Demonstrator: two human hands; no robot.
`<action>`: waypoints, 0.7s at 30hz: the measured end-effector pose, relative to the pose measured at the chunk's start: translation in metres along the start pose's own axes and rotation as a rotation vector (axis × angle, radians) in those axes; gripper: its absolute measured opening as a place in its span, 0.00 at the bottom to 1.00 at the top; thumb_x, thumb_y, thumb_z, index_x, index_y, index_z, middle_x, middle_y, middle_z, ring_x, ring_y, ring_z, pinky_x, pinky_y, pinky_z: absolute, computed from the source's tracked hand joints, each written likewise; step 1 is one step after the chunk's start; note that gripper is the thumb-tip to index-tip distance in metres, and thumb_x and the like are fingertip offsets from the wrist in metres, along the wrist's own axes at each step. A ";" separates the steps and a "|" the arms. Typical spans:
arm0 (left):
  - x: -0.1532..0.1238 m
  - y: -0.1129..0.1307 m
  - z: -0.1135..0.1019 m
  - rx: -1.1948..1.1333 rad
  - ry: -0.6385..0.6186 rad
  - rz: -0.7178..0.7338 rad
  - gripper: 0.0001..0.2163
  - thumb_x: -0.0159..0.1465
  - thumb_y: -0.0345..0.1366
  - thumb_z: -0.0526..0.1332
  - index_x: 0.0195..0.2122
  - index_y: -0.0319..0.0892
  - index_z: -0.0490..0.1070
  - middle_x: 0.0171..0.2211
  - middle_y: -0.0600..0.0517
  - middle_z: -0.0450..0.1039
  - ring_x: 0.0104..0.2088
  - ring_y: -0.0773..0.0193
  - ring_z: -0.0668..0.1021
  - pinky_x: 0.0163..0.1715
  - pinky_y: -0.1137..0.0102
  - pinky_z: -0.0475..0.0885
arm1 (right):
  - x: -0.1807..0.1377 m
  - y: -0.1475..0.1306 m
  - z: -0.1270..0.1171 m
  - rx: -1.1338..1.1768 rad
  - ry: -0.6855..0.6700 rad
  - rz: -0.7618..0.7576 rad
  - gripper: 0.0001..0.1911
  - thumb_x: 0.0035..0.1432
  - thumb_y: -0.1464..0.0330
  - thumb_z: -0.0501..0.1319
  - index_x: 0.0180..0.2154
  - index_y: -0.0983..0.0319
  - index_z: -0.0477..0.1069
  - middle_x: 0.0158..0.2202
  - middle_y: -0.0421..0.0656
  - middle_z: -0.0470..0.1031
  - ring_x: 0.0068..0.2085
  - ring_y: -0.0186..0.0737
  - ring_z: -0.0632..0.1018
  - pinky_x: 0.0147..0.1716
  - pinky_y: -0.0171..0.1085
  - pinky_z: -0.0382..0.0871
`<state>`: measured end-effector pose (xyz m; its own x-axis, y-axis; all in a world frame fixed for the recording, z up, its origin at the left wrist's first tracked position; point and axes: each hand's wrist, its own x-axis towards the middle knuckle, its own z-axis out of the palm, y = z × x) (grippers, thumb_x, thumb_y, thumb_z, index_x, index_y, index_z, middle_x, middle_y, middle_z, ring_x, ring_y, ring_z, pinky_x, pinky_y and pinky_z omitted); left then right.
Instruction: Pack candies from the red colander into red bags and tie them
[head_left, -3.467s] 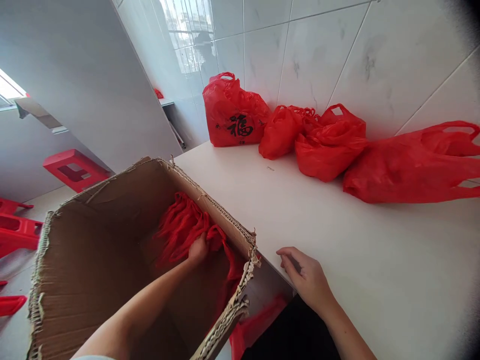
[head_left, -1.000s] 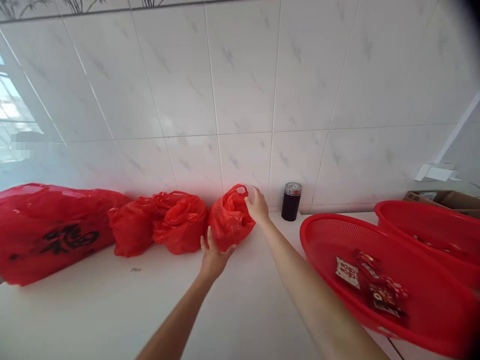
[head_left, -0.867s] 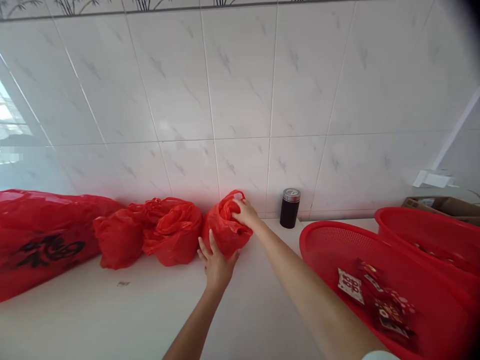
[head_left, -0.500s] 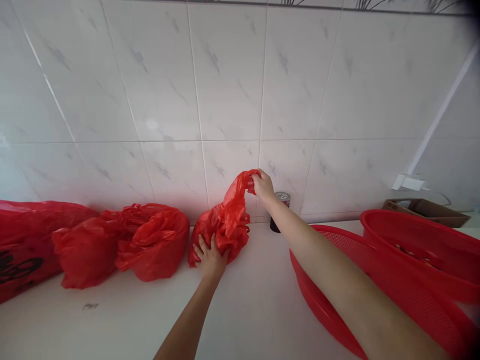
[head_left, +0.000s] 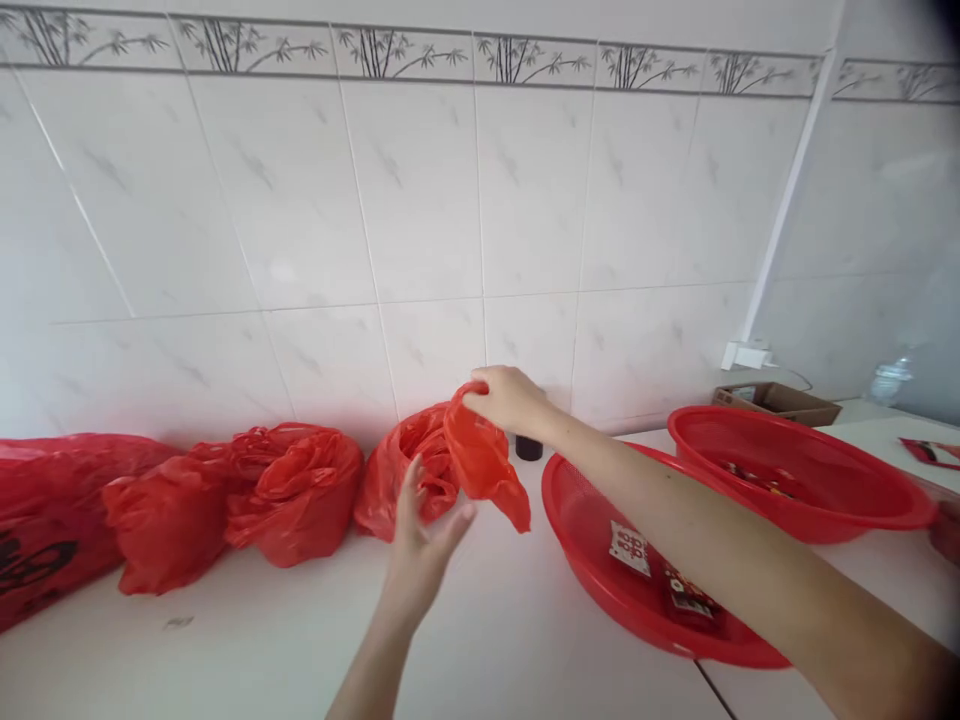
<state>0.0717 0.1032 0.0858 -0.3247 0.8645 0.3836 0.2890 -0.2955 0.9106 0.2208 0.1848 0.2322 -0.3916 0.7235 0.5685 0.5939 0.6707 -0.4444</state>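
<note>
A red plastic bag (head_left: 484, 465) hangs from my right hand (head_left: 508, 397), which is closed on its top above the white counter (head_left: 480, 640). Behind it a bundle of red bags (head_left: 397, 470) lies against the tiled wall. My left hand (head_left: 421, 540) is raised just in front of that bundle, fingers apart and holding nothing, close to the hanging bag's lower edge.
More red bags (head_left: 285, 490) and a big red bag with black print (head_left: 30, 530) line the wall at left. Two red baskets (head_left: 637, 590) (head_left: 802, 470) with small packets sit at right. A dark jar (head_left: 529, 447) stands behind my right wrist, a brown box (head_left: 780, 400) farther right.
My right hand has drawn one red bag out of the bundle and toward me. My left hand has let go of the bundle and lifted off it. The view has tilted up and right.
</note>
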 end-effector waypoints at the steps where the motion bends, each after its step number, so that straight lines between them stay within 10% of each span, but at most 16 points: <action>1: -0.011 0.011 0.009 -0.100 -0.048 -0.017 0.37 0.55 0.42 0.67 0.64 0.53 0.52 0.62 0.45 0.61 0.59 0.49 0.67 0.53 0.58 0.67 | -0.011 -0.010 0.004 0.024 -0.085 -0.018 0.12 0.50 0.69 0.55 0.19 0.60 0.56 0.18 0.35 0.62 0.21 0.30 0.61 0.21 0.33 0.51; 6: -0.047 0.016 0.010 -0.385 -0.116 -0.310 0.15 0.50 0.27 0.60 0.40 0.42 0.72 0.33 0.52 0.74 0.37 0.59 0.75 0.37 0.67 0.71 | -0.053 -0.037 -0.006 0.375 -0.352 0.027 0.07 0.50 0.70 0.58 0.24 0.60 0.60 0.20 0.33 0.63 0.21 0.28 0.64 0.19 0.29 0.56; 11: -0.083 -0.005 -0.032 -0.543 -0.129 -0.574 0.04 0.46 0.29 0.59 0.24 0.39 0.68 0.20 0.55 0.67 0.22 0.67 0.69 0.23 0.71 0.65 | -0.098 -0.027 -0.024 0.849 -0.083 0.166 0.09 0.55 0.65 0.59 0.37 0.60 0.62 0.33 0.38 0.72 0.33 0.34 0.76 0.31 0.34 0.71; 21: -0.132 -0.007 -0.051 -0.792 -0.184 -0.720 0.07 0.40 0.22 0.59 0.20 0.38 0.71 0.20 0.53 0.69 0.21 0.68 0.69 0.23 0.71 0.70 | -0.218 -0.030 0.063 0.165 -0.472 0.088 0.07 0.53 0.70 0.62 0.37 0.59 0.72 0.34 0.41 0.76 0.35 0.40 0.76 0.36 0.38 0.66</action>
<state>0.0668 -0.0296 0.0363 -0.0265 0.9681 -0.2493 -0.5998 0.1841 0.7787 0.2439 0.0172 0.0783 -0.6429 0.7478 0.1657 0.5350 0.5932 -0.6016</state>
